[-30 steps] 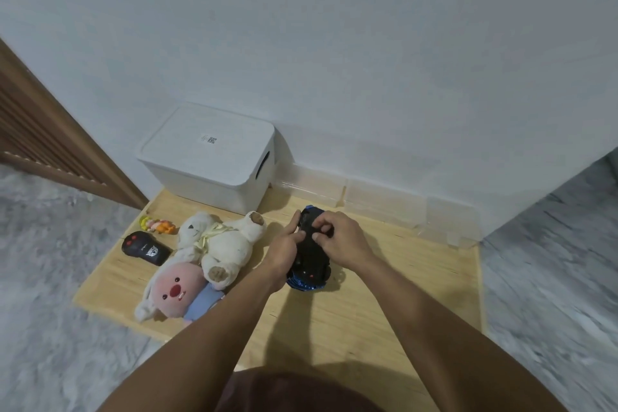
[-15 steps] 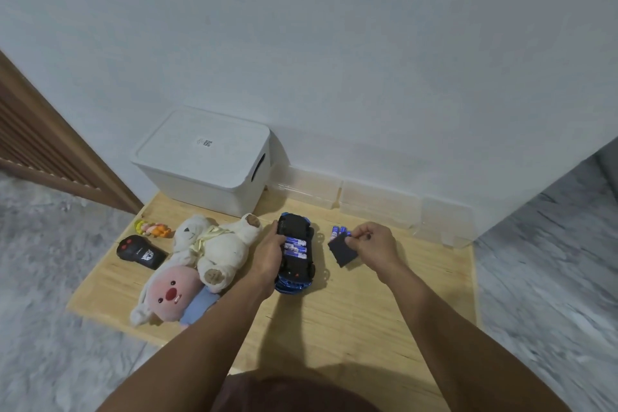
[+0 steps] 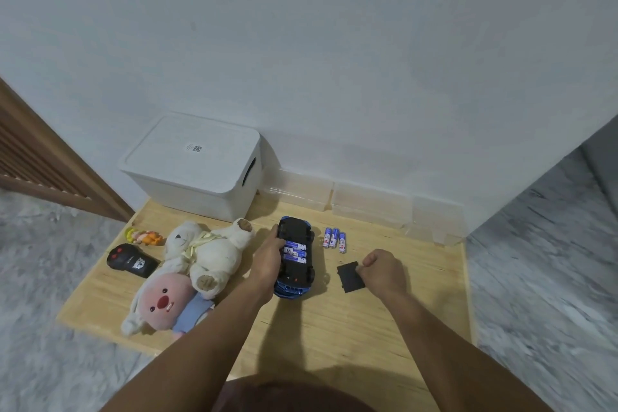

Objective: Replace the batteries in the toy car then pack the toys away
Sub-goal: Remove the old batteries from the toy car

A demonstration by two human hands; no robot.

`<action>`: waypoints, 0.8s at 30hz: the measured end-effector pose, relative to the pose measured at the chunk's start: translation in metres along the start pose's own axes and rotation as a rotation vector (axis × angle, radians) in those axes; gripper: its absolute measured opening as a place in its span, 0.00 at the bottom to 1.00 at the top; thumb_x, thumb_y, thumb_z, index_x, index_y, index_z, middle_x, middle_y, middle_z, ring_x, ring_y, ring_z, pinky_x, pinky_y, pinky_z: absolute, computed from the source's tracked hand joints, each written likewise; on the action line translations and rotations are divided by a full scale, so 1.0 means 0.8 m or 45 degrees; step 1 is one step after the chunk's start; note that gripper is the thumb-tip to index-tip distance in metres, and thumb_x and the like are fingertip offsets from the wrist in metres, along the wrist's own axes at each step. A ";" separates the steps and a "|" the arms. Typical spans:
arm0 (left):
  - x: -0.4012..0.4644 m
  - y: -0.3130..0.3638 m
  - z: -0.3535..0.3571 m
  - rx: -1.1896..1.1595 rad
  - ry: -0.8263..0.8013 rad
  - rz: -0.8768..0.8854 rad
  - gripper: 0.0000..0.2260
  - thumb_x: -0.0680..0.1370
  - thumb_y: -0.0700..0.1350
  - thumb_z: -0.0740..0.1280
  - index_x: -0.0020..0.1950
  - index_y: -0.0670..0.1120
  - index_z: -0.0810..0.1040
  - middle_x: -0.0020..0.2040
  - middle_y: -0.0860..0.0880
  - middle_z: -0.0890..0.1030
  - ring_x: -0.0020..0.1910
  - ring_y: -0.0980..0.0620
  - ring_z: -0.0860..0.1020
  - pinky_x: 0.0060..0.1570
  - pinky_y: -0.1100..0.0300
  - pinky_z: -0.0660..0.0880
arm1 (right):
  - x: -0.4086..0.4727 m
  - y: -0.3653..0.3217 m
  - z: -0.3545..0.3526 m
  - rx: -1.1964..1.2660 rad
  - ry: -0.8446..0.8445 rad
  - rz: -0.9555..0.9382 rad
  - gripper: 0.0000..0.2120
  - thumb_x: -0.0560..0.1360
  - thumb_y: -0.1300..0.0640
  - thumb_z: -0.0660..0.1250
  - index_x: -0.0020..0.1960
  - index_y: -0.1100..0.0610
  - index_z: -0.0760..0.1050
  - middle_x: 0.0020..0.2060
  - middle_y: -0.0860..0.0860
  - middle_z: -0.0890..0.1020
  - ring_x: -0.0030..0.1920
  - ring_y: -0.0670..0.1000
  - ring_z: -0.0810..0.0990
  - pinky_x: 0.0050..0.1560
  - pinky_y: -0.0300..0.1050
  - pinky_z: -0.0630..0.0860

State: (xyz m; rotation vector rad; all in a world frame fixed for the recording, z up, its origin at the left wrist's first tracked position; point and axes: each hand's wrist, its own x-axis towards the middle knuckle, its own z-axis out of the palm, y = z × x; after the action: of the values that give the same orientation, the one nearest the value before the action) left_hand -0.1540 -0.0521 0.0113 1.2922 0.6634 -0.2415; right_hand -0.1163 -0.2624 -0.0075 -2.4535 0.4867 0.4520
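The blue toy car [image 3: 296, 261] lies upside down on the wooden board [image 3: 334, 321], its battery bay uncovered with blue batteries inside. My left hand [image 3: 269, 261] grips the car's left side. My right hand [image 3: 381, 273] pinches the black battery cover [image 3: 349, 276] at its right edge, low over the board to the right of the car. Three loose blue batteries [image 3: 334, 238] lie side by side beyond the cover.
A lidded white storage box [image 3: 192, 160] stands at the back left against the wall. Left of the car lie a white teddy bear [image 3: 207, 249], a pink plush [image 3: 164, 301], a black remote control [image 3: 130, 261] and a small orange figure [image 3: 145, 236]. Clear plastic containers [image 3: 368, 204] line the wall.
My right hand has taken the battery cover off the car and carried it right and toward me, down near the board. The batteries in the bay now show. My left hand stays on the car.
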 end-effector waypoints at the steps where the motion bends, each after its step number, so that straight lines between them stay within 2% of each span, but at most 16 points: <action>1: 0.000 0.000 0.000 0.017 -0.003 0.006 0.17 0.80 0.42 0.55 0.58 0.58 0.79 0.48 0.43 0.85 0.43 0.43 0.83 0.47 0.48 0.81 | 0.002 0.000 0.000 0.016 -0.005 0.008 0.09 0.73 0.57 0.69 0.54 0.55 0.78 0.52 0.51 0.81 0.46 0.51 0.75 0.40 0.39 0.66; 4: 0.001 0.001 0.001 0.050 -0.018 0.025 0.17 0.79 0.42 0.55 0.61 0.58 0.78 0.50 0.43 0.85 0.45 0.43 0.83 0.50 0.45 0.80 | 0.011 -0.002 -0.001 0.116 -0.019 0.007 0.15 0.76 0.64 0.62 0.62 0.57 0.74 0.59 0.54 0.79 0.55 0.54 0.77 0.43 0.39 0.68; 7: 0.000 0.004 0.005 0.042 -0.019 0.032 0.18 0.80 0.42 0.54 0.60 0.60 0.78 0.50 0.44 0.84 0.44 0.44 0.83 0.47 0.48 0.81 | 0.019 -0.001 -0.007 0.132 0.007 -0.026 0.16 0.77 0.67 0.61 0.64 0.58 0.73 0.59 0.54 0.79 0.57 0.55 0.77 0.33 0.30 0.67; 8: -0.001 0.005 0.006 0.037 -0.023 0.036 0.18 0.80 0.42 0.54 0.58 0.61 0.78 0.50 0.43 0.84 0.44 0.44 0.83 0.45 0.50 0.81 | 0.022 -0.002 -0.009 0.123 0.024 -0.033 0.17 0.76 0.67 0.62 0.64 0.58 0.74 0.58 0.54 0.79 0.57 0.55 0.78 0.33 0.28 0.68; 9: -0.001 0.006 0.008 0.037 -0.029 0.035 0.18 0.80 0.41 0.54 0.55 0.62 0.78 0.50 0.43 0.84 0.44 0.44 0.83 0.44 0.50 0.81 | 0.024 -0.003 -0.010 0.120 0.040 -0.038 0.17 0.75 0.68 0.64 0.63 0.57 0.76 0.58 0.54 0.80 0.56 0.55 0.78 0.38 0.30 0.70; 10: -0.002 0.007 0.009 0.037 -0.032 0.033 0.19 0.80 0.41 0.55 0.52 0.64 0.78 0.49 0.44 0.84 0.43 0.44 0.83 0.44 0.51 0.80 | 0.028 -0.003 -0.010 0.121 0.056 -0.039 0.17 0.74 0.68 0.65 0.61 0.57 0.78 0.57 0.54 0.81 0.56 0.55 0.79 0.43 0.34 0.73; 12: -0.005 0.010 0.012 0.038 -0.037 0.032 0.20 0.81 0.41 0.55 0.47 0.66 0.78 0.50 0.43 0.84 0.44 0.44 0.82 0.46 0.48 0.80 | 0.033 -0.007 -0.011 0.117 0.086 -0.032 0.15 0.74 0.66 0.66 0.58 0.56 0.80 0.55 0.54 0.83 0.54 0.55 0.80 0.48 0.38 0.75; 16: -0.006 0.014 0.014 0.077 -0.037 0.042 0.21 0.81 0.42 0.55 0.46 0.67 0.77 0.52 0.43 0.83 0.46 0.43 0.82 0.53 0.42 0.78 | 0.040 -0.014 -0.015 0.070 0.091 -0.030 0.09 0.74 0.59 0.70 0.54 0.54 0.83 0.51 0.51 0.85 0.53 0.54 0.81 0.47 0.38 0.72; 19: -0.006 0.016 0.016 0.087 -0.040 0.050 0.20 0.81 0.41 0.54 0.48 0.67 0.77 0.52 0.43 0.83 0.46 0.44 0.81 0.53 0.43 0.78 | 0.046 -0.016 -0.014 0.064 0.051 -0.053 0.08 0.73 0.59 0.72 0.51 0.56 0.84 0.50 0.52 0.85 0.53 0.53 0.81 0.49 0.39 0.74; 22: -0.006 0.017 0.018 0.075 -0.040 0.048 0.22 0.81 0.41 0.54 0.45 0.67 0.78 0.48 0.46 0.84 0.44 0.46 0.82 0.51 0.47 0.79 | 0.049 -0.017 -0.012 0.004 0.011 -0.089 0.07 0.71 0.58 0.74 0.49 0.57 0.84 0.49 0.52 0.85 0.52 0.53 0.81 0.49 0.39 0.74; 24: -0.005 0.016 0.019 0.073 -0.036 0.050 0.21 0.81 0.40 0.54 0.48 0.66 0.77 0.48 0.47 0.84 0.43 0.46 0.81 0.49 0.48 0.79 | 0.051 -0.016 -0.010 -0.031 -0.002 -0.106 0.07 0.71 0.58 0.75 0.49 0.57 0.85 0.48 0.52 0.85 0.51 0.53 0.81 0.48 0.40 0.75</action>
State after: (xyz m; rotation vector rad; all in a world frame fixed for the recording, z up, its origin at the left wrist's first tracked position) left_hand -0.1459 -0.0633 0.0262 1.3530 0.6098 -0.2475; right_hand -0.0737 -0.2674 -0.0122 -2.4861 0.3792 0.4277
